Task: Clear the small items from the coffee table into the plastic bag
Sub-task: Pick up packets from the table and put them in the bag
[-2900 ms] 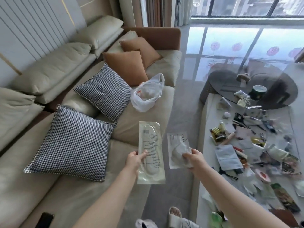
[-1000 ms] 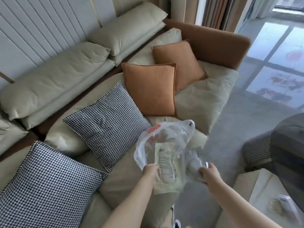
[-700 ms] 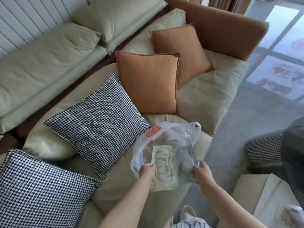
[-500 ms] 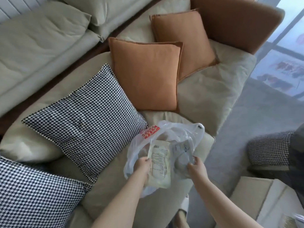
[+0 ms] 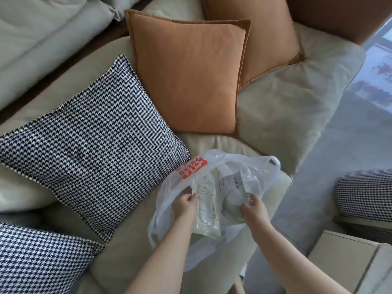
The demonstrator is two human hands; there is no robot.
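Both packets now sit deeper in the plastic bag than half a second ago. Left hand grip pinches the long clear packet; right hand grip pinches the smaller grey sachet. The bag lies on the sofa, just right of the houndstooth cushion.

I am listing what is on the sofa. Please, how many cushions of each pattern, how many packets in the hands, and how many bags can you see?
Black-and-white houndstooth cushions: 2
Plain orange cushions: 2
Flat clear plastic packets: 2
White plastic bag with red print: 1
Total: 7
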